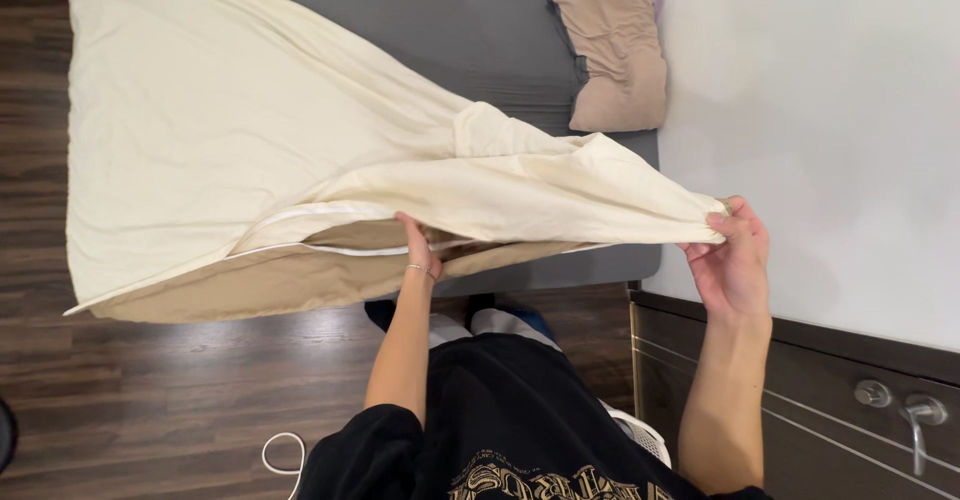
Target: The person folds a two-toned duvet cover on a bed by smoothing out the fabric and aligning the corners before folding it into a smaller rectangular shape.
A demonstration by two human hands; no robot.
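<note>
1. The cream duvet cover (250, 130) spreads from the upper left of the frame to the right middle, lying over a grey bed (480, 20).
2. Right hand (735, 255) – fingers pinched shut on the cover's corner.
3. Left hand (420, 250) – reaching inside the cover's open edge at centre, fingers hidden; grip cannot be told.
4. A tan pillow (615, 50) lies top centre-right.

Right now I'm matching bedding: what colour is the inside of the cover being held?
Tan inside the cover, cream outside; the head view shows it.
</note>
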